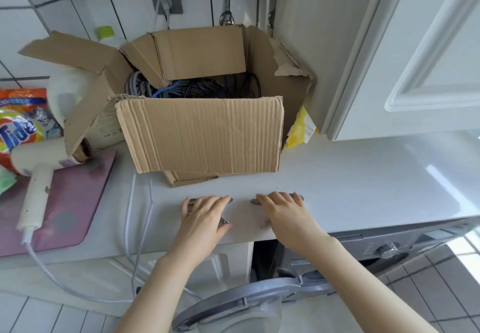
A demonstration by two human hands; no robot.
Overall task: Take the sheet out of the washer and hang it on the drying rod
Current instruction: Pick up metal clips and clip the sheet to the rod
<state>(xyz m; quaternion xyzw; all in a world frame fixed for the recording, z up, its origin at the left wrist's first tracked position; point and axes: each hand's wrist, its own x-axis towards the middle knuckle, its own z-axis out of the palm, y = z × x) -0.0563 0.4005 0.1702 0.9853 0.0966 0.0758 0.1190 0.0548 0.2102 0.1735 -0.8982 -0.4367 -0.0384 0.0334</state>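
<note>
On the white countertop, just in front of the open cardboard box, both hands are laid palm down. The left hand and the right hand are held flat, fingers spread and gripping nothing. Below the countertop, the grey washer is seen with its round door swung open. The sheet cannot be made out; the drum's inside is hidden.
</note>
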